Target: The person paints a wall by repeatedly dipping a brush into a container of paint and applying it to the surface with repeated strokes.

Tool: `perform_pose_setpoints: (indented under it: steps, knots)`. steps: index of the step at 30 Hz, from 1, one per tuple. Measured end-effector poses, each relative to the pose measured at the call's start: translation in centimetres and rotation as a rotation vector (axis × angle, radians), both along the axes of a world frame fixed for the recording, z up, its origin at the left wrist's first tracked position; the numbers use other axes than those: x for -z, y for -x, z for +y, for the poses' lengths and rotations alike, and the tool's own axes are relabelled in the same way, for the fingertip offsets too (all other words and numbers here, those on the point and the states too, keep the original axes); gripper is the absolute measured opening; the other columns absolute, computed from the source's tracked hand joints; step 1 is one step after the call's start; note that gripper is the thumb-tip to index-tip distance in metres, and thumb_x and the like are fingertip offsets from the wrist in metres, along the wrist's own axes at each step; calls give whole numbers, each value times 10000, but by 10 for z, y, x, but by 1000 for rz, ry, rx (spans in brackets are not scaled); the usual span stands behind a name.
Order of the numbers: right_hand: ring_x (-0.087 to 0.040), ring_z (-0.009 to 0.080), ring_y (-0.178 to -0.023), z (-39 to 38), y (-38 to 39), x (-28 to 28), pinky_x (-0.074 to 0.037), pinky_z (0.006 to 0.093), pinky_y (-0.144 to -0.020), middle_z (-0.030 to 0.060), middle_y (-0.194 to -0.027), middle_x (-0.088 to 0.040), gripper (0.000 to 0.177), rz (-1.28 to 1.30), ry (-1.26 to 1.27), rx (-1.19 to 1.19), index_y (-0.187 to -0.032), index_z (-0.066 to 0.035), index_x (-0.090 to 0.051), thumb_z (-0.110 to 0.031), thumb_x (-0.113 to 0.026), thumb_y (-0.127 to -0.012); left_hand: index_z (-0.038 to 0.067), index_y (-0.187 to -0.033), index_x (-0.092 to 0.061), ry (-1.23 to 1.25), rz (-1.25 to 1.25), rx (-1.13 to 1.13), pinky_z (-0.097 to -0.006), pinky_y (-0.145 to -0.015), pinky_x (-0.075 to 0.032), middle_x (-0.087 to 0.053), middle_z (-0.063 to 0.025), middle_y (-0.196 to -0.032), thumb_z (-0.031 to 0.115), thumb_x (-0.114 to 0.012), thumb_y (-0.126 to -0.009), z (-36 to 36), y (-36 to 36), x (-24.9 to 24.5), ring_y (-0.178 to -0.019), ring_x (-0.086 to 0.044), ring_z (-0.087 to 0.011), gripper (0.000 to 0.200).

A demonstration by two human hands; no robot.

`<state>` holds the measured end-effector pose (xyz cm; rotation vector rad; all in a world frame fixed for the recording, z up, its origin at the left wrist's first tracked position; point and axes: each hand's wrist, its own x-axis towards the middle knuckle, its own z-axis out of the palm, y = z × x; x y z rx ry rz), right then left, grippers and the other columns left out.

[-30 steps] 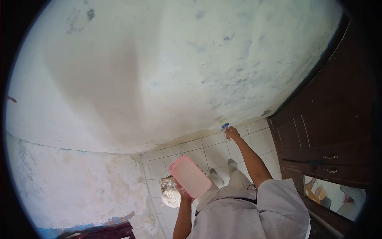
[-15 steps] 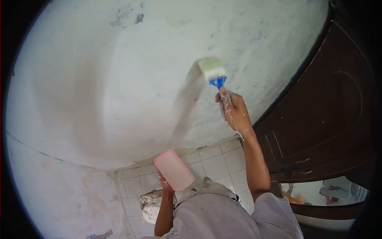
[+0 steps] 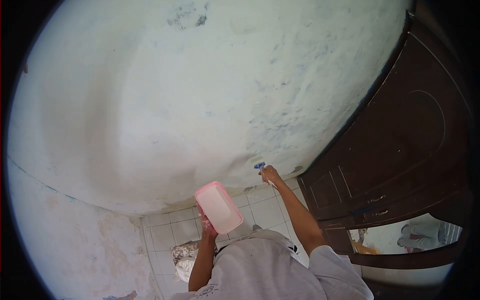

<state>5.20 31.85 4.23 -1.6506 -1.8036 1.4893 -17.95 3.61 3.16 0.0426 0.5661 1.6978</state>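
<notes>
My left hand (image 3: 208, 227) grips a pink rectangular tub (image 3: 218, 208) from beneath and its left side. Whitish paint fills much of the tub. Lower on the wall, my right hand (image 3: 270, 174) is closed round the handle of a wide paintbrush (image 3: 259, 165) with a blue ferrule area and pale bristles. The bristles look to be against the wall (image 3: 185, 95), near its foot; exact contact is hard to make out. White paint spots my right wrist. Dark bluish patches show through the wall's pale coat above the brush.
A dark wooden wardrobe (image 3: 395, 130) with drawers and a mirror (image 3: 390, 239) stands at the right. White floor tiles (image 3: 265, 212) lie below. A white plastic bag (image 3: 185, 269) and a paint-stained box-like thing (image 3: 187, 251) are by my left forearm.
My right hand has brought the paintbrush down the wall, from high up to near the floor. The tub stays in my left hand, nearly in place. The view has shifted slightly.
</notes>
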Motion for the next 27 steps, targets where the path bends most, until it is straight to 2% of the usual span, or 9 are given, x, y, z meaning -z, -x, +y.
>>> perform_pose_setpoints:
  steps: [2,7,11,14,16,18,20,23,27]
  knots:
    - [-611,209,-489,9,8,-42,-501,378,-511,93,-528,-596,536,151,-45,87,-889,44,-736,-413,-509,-1055,142,-1433,-501,-7,-6,-4,-528,-969,-565,-639,-85,-1314,623,-450,-1025,-1,2,-9,-1171,-646,-299,633]
    - [-500,140,-415,-23,19,-289,-393,325,-438,61,-502,-538,501,426,-347,122,-866,14,-662,-400,-480,-1081,143,-1427,-507,-7,-24,-18,-526,-967,-566,-641,-81,-1309,623,-453,-1025,-7,1,-21,-1169,-647,-295,628]
    - [-521,211,-444,-31,20,-342,-423,347,-474,98,-533,-540,463,406,-645,142,-824,-3,-604,-358,-468,-1088,145,-1422,-511,-1,-59,-29,-524,-966,-567,-642,-78,-1306,622,-456,-1024,-13,-3,-25,-1167,-648,-292,624]
    - [-624,374,-602,-2,29,-247,-514,454,-595,195,-664,-627,425,282,-696,134,-891,-8,-619,-348,-448,-1082,146,-1418,-515,-5,-81,-41,-522,-966,-568,-643,-76,-1303,622,-459,-1023,-16,-5,-24,-1165,-649,-290,621]
    - [-646,501,-821,4,37,-153,-533,560,-761,279,-847,-680,398,-25,-759,149,-976,-18,-633,-347,-432,-1073,147,-1416,-517,-6,-94,-48,-521,-965,-569,-644,-74,-1301,621,-460,-1023,-18,-5,-26,-1164,-649,-288,619]
    - [-607,527,-685,-11,39,-83,-513,550,-708,247,-751,-661,301,-186,-861,188,-940,-5,-614,-231,-450,-1051,147,-1413,-520,-11,-105,-63,-521,-965,-569,-645,-73,-1300,621,-462,-1023,-20,-5,-27,-1163,-650,-287,617]
    - [-640,413,-594,-6,32,-8,-520,482,-617,204,-690,-671,365,-252,-831,136,-934,-14,-671,-296,-473,-1056,148,-1411,-522,-10,-97,-79,-520,-964,-570,-646,-71,-1298,621,-463,-1022,-22,-6,-29,-1162,-650,-285,615]
    - [-630,274,-525,-2,16,27,-493,414,-529,137,-615,-656,447,-23,-15,51,-907,-17,-722,-375,-501,-1057,150,-1407,-527,-1,58,-140,-507,-965,-572,-649,-61,-1290,611,-473,-1023,-19,-7,-27,-1156,-654,-278,603]
    - [-567,186,-467,7,20,-51,-428,364,-463,87,-546,-612,561,242,-72,100,-819,6,-736,-469,-536,-1041,151,-1420,-514,-24,-66,-107,-508,-965,-574,-636,-60,-1315,608,-467,-1027,-19,-6,-29,-1154,-656,-283,604]
